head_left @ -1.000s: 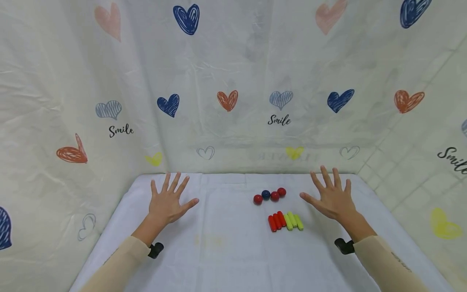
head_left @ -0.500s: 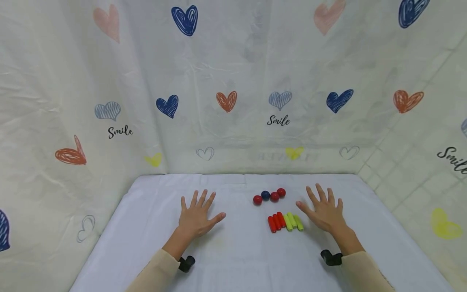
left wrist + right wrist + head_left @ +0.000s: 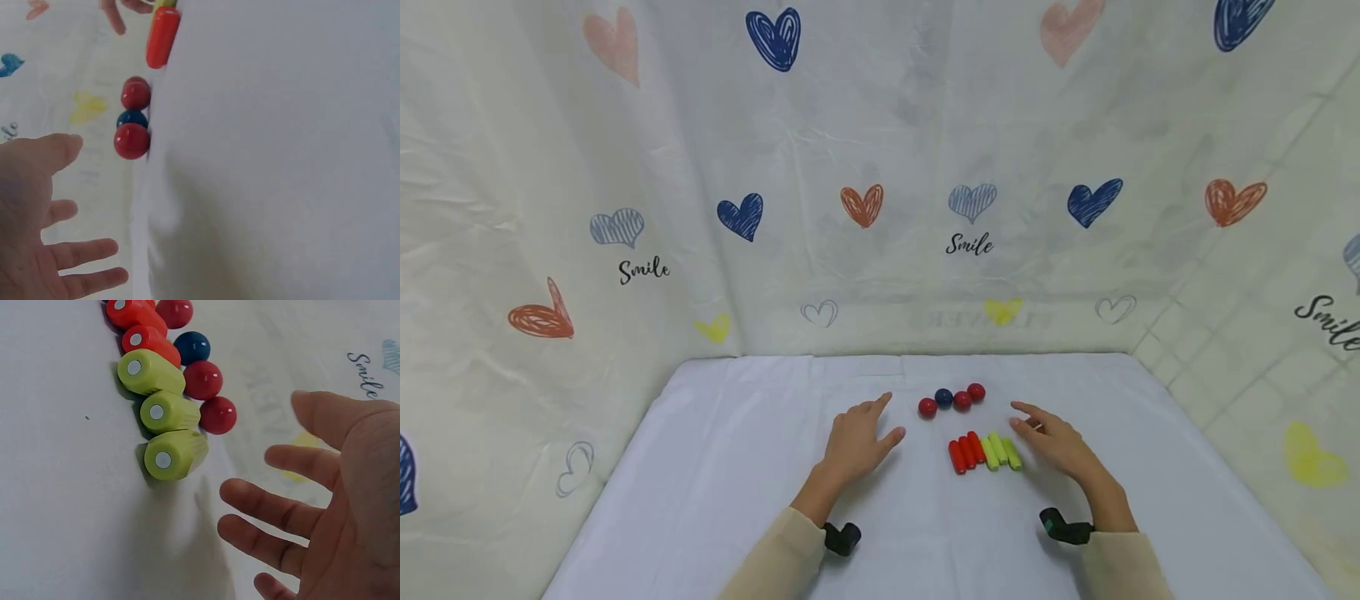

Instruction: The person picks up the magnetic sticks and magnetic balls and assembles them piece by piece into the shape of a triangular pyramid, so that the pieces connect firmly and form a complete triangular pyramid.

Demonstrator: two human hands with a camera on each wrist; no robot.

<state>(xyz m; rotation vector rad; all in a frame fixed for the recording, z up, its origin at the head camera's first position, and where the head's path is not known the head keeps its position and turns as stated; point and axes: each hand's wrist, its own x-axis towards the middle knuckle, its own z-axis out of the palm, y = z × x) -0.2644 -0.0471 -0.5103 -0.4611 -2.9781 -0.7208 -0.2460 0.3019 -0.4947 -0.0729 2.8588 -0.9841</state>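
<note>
A row of small balls, red and one dark blue [image 3: 943, 397], lies on the white table [image 3: 737, 467]; the leftmost red ball [image 3: 927, 407] is nearest my left hand [image 3: 857, 433]. In front of them lie red cylinders [image 3: 966, 452] and yellow-green cylinders [image 3: 1002, 451] side by side. My left hand hovers open just left of the balls [image 3: 132, 141], holding nothing. My right hand [image 3: 1045, 435] hovers open just right of the yellow-green cylinders [image 3: 165, 412], fingers spread and empty [image 3: 294, 506].
A cream cloth [image 3: 880, 167] printed with hearts and "Smile" hangs behind and on both sides of the table. A small black camera is strapped at each wrist, left [image 3: 841, 537] and right [image 3: 1058, 527].
Both hands have moved inward and toward me, from the far corners of the table to either side of the balls and cylinders. The pieces have not moved.
</note>
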